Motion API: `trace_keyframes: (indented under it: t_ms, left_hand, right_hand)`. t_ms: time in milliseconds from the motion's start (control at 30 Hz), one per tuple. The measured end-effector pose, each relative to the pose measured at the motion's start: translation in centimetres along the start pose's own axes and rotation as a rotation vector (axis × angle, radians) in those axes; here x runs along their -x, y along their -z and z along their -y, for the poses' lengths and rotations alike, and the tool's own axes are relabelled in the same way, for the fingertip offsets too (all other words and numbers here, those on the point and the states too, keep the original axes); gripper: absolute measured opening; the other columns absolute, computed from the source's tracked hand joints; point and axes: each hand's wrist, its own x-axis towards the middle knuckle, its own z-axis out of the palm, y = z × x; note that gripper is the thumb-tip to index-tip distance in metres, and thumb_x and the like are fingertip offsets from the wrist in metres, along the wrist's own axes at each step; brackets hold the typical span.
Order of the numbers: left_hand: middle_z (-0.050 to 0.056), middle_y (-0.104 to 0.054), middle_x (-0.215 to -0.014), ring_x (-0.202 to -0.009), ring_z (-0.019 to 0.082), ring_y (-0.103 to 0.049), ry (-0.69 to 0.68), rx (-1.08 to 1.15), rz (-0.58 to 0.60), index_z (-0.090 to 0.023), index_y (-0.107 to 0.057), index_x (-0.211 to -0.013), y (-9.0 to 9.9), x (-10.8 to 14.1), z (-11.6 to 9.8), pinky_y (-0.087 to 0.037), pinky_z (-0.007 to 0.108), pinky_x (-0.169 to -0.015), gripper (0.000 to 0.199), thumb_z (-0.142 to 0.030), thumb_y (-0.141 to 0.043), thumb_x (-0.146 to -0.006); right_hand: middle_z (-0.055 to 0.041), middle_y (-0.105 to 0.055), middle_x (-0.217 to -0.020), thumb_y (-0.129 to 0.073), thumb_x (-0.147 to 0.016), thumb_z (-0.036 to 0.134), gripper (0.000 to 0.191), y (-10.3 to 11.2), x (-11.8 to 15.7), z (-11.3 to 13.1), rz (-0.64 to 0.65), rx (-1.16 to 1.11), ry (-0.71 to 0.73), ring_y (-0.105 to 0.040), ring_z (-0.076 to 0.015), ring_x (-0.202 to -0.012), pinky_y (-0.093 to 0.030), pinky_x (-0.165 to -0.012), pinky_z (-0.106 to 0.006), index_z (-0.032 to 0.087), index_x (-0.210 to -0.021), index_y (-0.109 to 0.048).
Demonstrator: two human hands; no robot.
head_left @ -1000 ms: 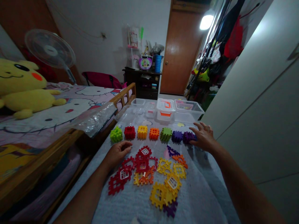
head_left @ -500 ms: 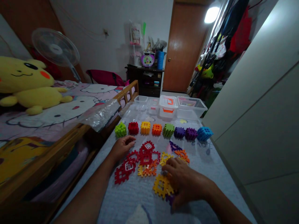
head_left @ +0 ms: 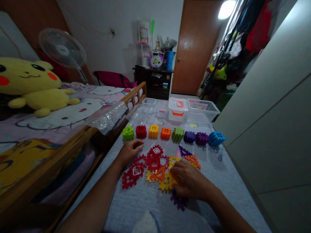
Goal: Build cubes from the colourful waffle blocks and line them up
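My right hand (head_left: 187,178) is closed on a yellow toothed building-block piece (head_left: 166,182) with square window holes, its fingers partly hiding it. Under the palm a purple toothed piece (head_left: 178,201) sticks out. Another yellow piece (head_left: 174,160) lies just beyond the fingers. My left hand (head_left: 131,151) rests on the cloth with loosely bent fingers and holds nothing. To its right lie several flat red toothed pieces (head_left: 154,163), two with white window grilles. An orange triangular piece (head_left: 159,174) overlaps a yellow one beside the held piece.
A row of toothed block stacks, from lime green (head_left: 128,133) to blue (head_left: 217,138), runs across the table. Clear plastic boxes (head_left: 178,108) stand behind it. Orange pieces (head_left: 193,160) and a purple triangle (head_left: 185,151) lie right. A wooden bed rail (head_left: 114,129) borders the left side.
My right hand has moved the yellow piece forward, closer to the orange and yellow pieces, and more of the purple piece beneath it shows. My left hand stays nearly in place.
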Motion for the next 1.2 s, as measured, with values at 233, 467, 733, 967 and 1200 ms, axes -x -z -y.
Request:
trace_keyframes:
  t_ms: [233, 467, 733, 967, 1200]
  left_hand:
    - [0.003, -0.067, -0.076, -0.071, 0.019, -0.061, -0.001, 0.007, 0.010, -0.015, -0.067, -0.090, 0.0, 0.0, 0.1, -0.048, 0.029, -0.067, 0.031, -0.040, -0.063, -0.072]
    - [0.002, -0.067, -0.074, -0.069, 0.018, -0.060, -0.006, 0.006, 0.015, -0.016, -0.068, -0.089, 0.1, 0.0, 0.0, -0.048, 0.029, -0.065, 0.030, -0.040, -0.063, -0.072]
    - [0.003, -0.068, -0.078, -0.071, 0.019, -0.061, 0.006, -0.014, 0.017, -0.016, -0.068, -0.090, 0.0, 0.0, 0.0, -0.047, 0.030, -0.068, 0.031, -0.041, -0.062, -0.072]
    - [0.003, -0.068, -0.077, -0.073, 0.019, -0.062, 0.007, -0.002, 0.010, -0.016, -0.068, -0.089, 0.0, 0.1, -0.3, -0.048, 0.030, -0.069, 0.030, -0.040, -0.063, -0.071]
    - [0.003, -0.068, -0.078, -0.073, 0.019, -0.062, -0.015, -0.009, 0.014, -0.016, -0.067, -0.090, -0.1, 0.0, 0.2, -0.048, 0.030, -0.069, 0.029, -0.039, -0.062, -0.072]
  right_hand:
    - [-0.0088, -0.068, -0.103, -0.048, -0.089, 0.025, 0.024, -1.7, 0.0, -2.1, -0.227, -0.079, -0.107, -0.062, -0.0218, -0.095, -0.047, -0.084, -0.035, 0.020, -0.108, -0.062]
    - [-0.0106, -0.064, -0.106, -0.044, -0.090, 0.022, 0.026, -2.4, -0.3, -5.1, -0.448, -0.054, -0.186, -0.058, -0.0239, -0.100, -0.047, -0.089, -0.041, 0.020, -0.109, -0.061]
    - [-0.0111, -0.059, -0.112, -0.051, -0.085, 0.024, 0.026, -1.7, 0.3, -5.8, -0.460, 0.006, -0.234, -0.051, -0.0272, -0.107, -0.041, -0.094, -0.046, 0.020, -0.107, -0.063]
    - [-0.0104, -0.052, -0.126, -0.073, -0.069, 0.038, 0.046, -2.3, 0.1, -3.8, -0.264, 0.057, -0.217, -0.042, -0.0329, -0.117, -0.035, -0.098, -0.051, 0.024, -0.111, -0.061]
    - [-0.0059, -0.059, -0.086, -0.048, -0.089, 0.026, 0.018, -1.4, 0.3, -4.5, -0.428, -0.179, -0.148, -0.057, -0.0203, -0.082, -0.047, -0.074, -0.034, 0.021, -0.085, -0.064]
